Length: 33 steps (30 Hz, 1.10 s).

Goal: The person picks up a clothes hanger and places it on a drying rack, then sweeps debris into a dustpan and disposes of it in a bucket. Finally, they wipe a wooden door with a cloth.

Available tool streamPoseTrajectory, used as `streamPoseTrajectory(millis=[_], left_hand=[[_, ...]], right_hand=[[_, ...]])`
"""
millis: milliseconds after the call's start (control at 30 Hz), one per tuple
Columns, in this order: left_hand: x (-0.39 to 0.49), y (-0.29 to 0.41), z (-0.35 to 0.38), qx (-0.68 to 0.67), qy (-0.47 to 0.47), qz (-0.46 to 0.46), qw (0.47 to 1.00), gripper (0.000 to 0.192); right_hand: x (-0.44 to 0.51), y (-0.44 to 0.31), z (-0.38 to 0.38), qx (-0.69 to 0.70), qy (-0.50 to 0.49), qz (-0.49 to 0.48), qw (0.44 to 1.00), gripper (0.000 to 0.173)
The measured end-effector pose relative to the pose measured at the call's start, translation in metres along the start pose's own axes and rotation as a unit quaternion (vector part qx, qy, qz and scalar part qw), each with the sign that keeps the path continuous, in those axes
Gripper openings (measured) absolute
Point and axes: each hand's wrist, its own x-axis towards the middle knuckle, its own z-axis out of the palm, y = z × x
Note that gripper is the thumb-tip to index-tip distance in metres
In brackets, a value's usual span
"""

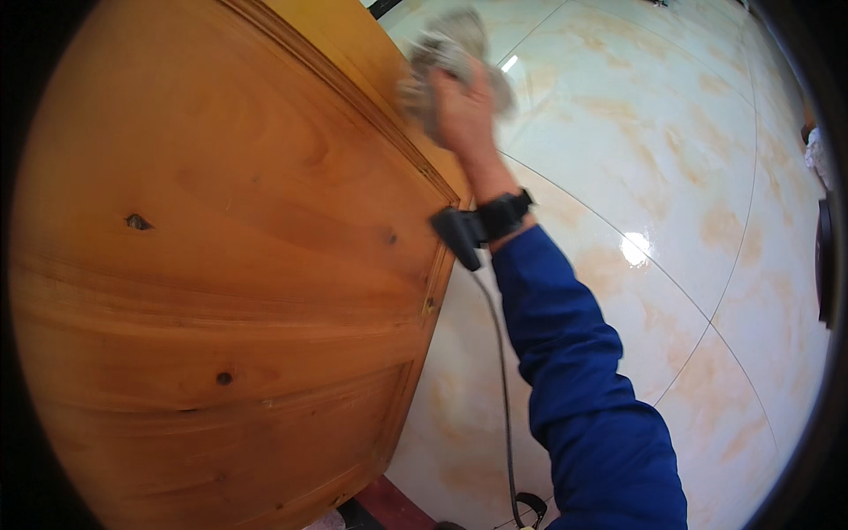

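My right hand (466,109) is closed around a crumpled greyish-white cloth (457,33), blurred by motion. The cloth lies against or just beside the upper right edge of a varnished knotty wood panel (285,159); whether it touches the wood I cannot tell. Grooved moulding (358,86) runs along that side of the panel. Around my right wrist sits a black strapped device (487,222), with a grey cable (501,358) hanging down from it. A blue sleeve covers the forearm. My left hand is out of view.
Glossy cream and tan floor tiles (662,165) stretch across the right side, reflecting a bright light. A dark object (824,262) stands at the far right rim, below a pale patterned cloth (817,156). Under the panel's lower corner lies a dark red strip (397,507).
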Motion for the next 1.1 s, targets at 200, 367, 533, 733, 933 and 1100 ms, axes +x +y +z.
streamPoseTrajectory(millis=[200,367,533,733,933,1100], left_hand=[[0.007,0.015,0.006,-0.003,-0.039,-0.037,0.999,0.039],[0.006,0.017,0.009,-0.065,-0.056,-0.054,0.995,0.037],[0.021,0.008,0.009,-0.092,0.018,-0.006,0.996,0.038],[0.012,0.009,0.009,-0.114,0.001,-0.023,0.993,0.031],[0.008,-0.002,0.020,-0.150,0.020,0.003,0.989,0.025],[0.006,-0.002,0.019,-0.146,0.017,-0.006,0.989,0.027]], right_hand=[[-0.041,0.019,0.043,-0.104,0.002,-0.107,0.989,0.042],[-0.106,0.062,-0.008,-0.286,0.023,0.152,0.946,0.043],[-0.125,0.055,0.013,-0.418,-0.078,0.356,0.832,0.025],[-0.060,-0.062,0.049,-0.319,-0.160,0.151,0.922,0.009],[-0.046,-0.277,0.146,-0.210,-0.008,-0.160,0.964,0.034],[-0.085,-0.256,0.151,-0.068,-0.009,-0.196,0.978,0.038]])
